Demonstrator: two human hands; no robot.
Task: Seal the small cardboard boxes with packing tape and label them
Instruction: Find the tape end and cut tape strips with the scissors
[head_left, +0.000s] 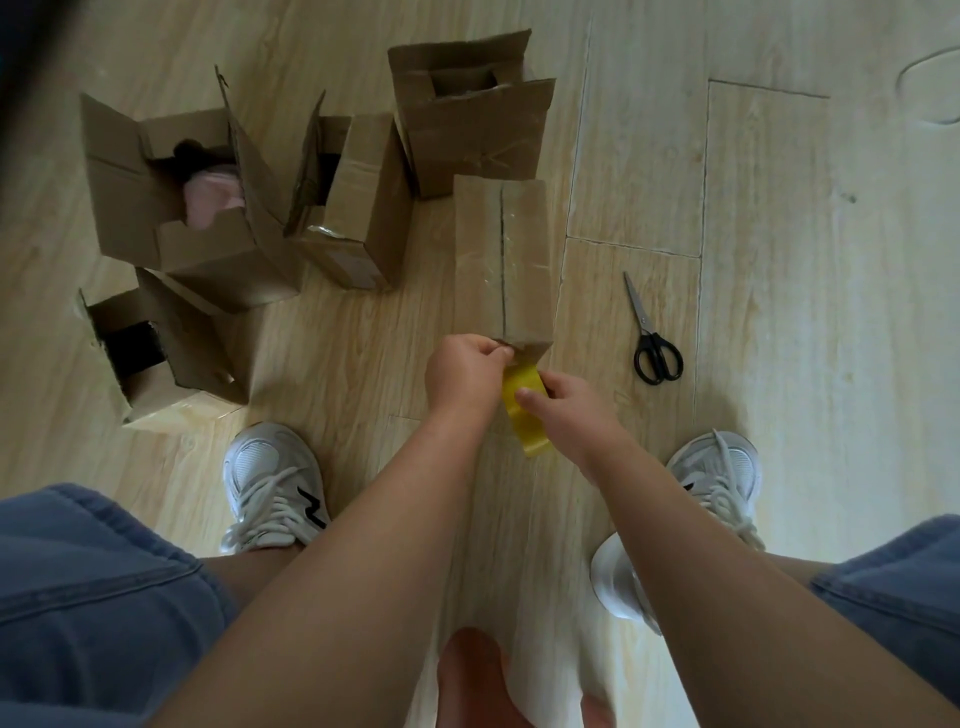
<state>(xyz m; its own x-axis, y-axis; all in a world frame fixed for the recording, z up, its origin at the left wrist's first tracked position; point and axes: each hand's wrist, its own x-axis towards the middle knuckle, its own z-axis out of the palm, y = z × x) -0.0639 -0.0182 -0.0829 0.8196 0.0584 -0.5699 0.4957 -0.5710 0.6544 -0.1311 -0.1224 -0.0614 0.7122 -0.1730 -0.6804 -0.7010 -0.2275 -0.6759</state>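
Fingers (500, 353) of the left hand (460, 371) pinch the closed box (524, 249) at its near edge; the right hand (569, 410) grips the tape roll (519, 388) just beside it.

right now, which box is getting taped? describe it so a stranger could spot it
On the wooden floor, look just left of the black scissors. The box lies there by the yellow tape. Unlike the open boxes beside it, its flaps are shut, with a dark seam down its top.
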